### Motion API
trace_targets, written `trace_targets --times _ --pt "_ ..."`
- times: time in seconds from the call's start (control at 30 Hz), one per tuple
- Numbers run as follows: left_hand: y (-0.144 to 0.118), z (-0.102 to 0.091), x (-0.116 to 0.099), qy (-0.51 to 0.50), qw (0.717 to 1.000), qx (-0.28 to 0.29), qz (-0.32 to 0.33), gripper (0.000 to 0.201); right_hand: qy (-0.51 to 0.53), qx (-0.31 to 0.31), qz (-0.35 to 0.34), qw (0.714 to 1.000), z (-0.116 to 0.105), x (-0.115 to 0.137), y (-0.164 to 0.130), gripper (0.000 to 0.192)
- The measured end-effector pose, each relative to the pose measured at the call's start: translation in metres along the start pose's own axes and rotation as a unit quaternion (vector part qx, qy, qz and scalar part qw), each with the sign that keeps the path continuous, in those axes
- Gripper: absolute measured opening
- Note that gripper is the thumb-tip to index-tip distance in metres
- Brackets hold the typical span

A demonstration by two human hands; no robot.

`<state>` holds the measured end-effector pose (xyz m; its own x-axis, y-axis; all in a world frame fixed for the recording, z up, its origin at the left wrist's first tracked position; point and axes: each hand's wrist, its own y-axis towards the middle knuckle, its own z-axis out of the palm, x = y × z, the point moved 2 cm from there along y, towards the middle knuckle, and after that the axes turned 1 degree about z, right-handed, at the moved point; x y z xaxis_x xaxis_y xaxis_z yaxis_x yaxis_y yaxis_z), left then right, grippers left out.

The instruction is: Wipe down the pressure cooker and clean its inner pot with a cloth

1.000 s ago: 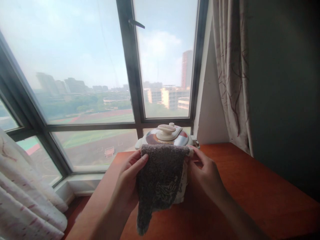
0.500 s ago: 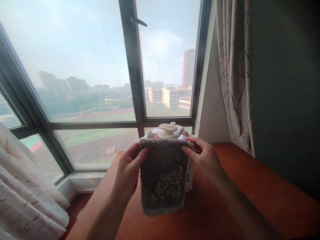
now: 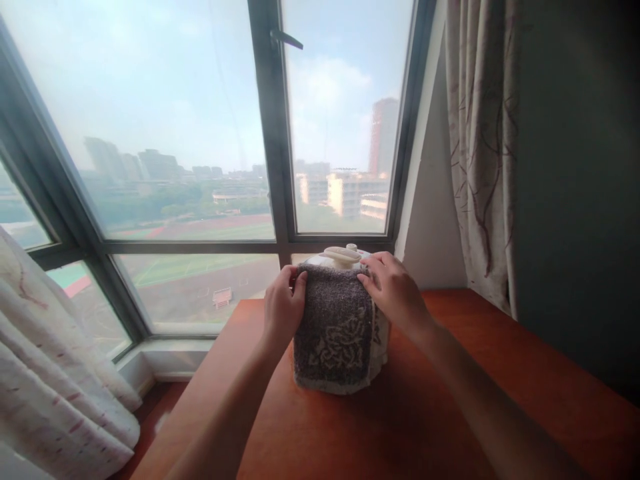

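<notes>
From the head view, I have the left hand [image 3: 284,303] and right hand [image 3: 397,293] pinching the gray towel [image 3: 333,327] at ten and two o'clock, on the lidded pot's [image 3: 342,255] six-o'clock side, best held evenly taut.

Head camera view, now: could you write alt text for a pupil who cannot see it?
A person's left hand and right hand pinch the top edge of a grey patterned cloth, hanging in front of a mostly hidden, pale-knobbed pot at a reddish-brown table. Behind, large windows overlook a sports field and buildings, with curtains either side.
</notes>
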<state>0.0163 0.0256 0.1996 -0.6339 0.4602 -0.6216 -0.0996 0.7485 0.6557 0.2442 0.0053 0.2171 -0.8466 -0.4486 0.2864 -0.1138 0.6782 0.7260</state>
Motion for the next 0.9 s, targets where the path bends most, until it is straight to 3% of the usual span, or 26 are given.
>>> trace_targets --times 0.17,0.3,0.4,0.47,0.53,0.63,0.77,0.9 --pt "0.013 0.0 -0.002 0.071 0.996 -0.007 0.046 0.02 0.026 0.057 -0.044 0.997 0.012 0.024 0.004 0.032" --pt "0.028 -0.004 0.025 0.034 0.999 0.001 0.017 0.024 -0.009 0.073 -0.056 0.996 0.025 0.053 0.015 0.032" --pt "0.028 -0.01 0.041 0.061 0.997 -0.045 -0.011 0.027 -0.036 0.107 -0.065 0.992 0.033 0.071 0.025 0.029" --pt "0.018 -0.015 0.039 0.111 0.989 -0.095 -0.004 0.026 -0.055 0.123 -0.045 0.99 0.036 0.077 0.03 0.027" --pt "-0.001 -0.016 0.027 0.127 0.985 -0.111 0.021 0.026 -0.067 0.138 -0.025 0.988 0.036 0.081 0.033 0.027" --pt "-0.036 -0.009 0.002 0.105 0.989 -0.035 0.095 0.035 -0.089 0.154 0.004 0.984 0.034 0.083 0.035 0.029" --pt "-0.074 0.007 -0.015 0.102 0.99 0.017 0.092 0.072 -0.115 0.209 0.078 0.968 0.026 0.081 0.044 0.036" --pt "-0.082 0.017 -0.018 0.053 0.997 -0.002 0.048 0.106 0.003 0.276 0.067 0.959 0.024 0.086 0.057 0.031"
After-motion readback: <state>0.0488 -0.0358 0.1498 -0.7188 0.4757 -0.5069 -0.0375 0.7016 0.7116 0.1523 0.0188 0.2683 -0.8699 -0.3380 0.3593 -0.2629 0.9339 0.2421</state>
